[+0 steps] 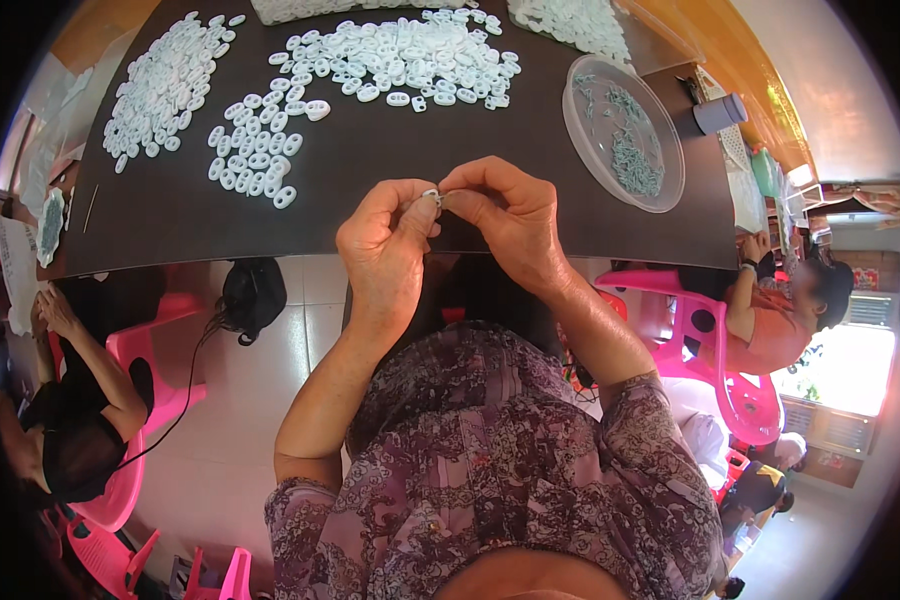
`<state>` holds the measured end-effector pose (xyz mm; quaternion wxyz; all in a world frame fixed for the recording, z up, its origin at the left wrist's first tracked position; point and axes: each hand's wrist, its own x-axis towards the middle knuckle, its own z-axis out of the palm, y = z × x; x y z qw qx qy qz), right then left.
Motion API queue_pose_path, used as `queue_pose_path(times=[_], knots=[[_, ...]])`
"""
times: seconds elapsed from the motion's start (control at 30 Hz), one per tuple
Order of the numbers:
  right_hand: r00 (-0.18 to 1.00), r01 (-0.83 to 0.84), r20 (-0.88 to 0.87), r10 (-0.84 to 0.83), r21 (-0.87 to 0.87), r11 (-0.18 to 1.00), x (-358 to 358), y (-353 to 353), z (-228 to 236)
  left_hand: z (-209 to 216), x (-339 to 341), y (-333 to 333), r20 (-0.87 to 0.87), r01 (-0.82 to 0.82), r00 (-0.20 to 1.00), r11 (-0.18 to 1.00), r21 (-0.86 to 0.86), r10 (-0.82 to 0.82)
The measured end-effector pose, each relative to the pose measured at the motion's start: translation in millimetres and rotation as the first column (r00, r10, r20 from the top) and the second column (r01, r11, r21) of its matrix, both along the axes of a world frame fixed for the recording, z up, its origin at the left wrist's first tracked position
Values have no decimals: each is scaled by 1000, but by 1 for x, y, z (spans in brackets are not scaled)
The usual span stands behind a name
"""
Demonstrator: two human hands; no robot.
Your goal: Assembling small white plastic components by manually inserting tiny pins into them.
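Just above the table's near edge, my hands meet fingertip to fingertip. My left hand [382,245] is closed, with a small white plastic piece [431,194] pinched between thumb and fingers. Against that piece presses my right hand [515,215], its thumb and forefinger closed on something too small to make out. Beyond my left hand lies a loose group of white oval two-holed plastic pieces [254,160]. Bigger heaps of similar pieces are at the far left [165,85] and far middle [400,55]. To the right, a round clear tray [574,135] holds many small grey-green pieces [635,165].
A purplish cup [720,114] lies near the dark table's [370,140] right side. More white pieces fill a container [575,28] at the back. People sit at left [80,400] and right [770,315] on pink plastic chairs [685,330]. A black bag [254,298] hangs under the table edge.
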<state>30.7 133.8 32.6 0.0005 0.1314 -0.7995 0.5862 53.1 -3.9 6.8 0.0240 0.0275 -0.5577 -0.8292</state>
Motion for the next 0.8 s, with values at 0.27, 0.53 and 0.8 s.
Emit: queue_pose_path(times=[0.27, 0.53, 0.8], knots=[[990, 35, -140, -14, 148, 988, -2, -8, -8, -6, 1, 7, -143, -113, 985, 989, -91, 99], [952, 4, -297, 73, 251, 968, -12, -15, -1, -5, -4, -2, -62, -92, 993, 990, 104, 99], [798, 221, -590, 124, 478, 850, -80, -18, 1, -6, -13, -19, -72, -154, 983, 976, 151, 166]])
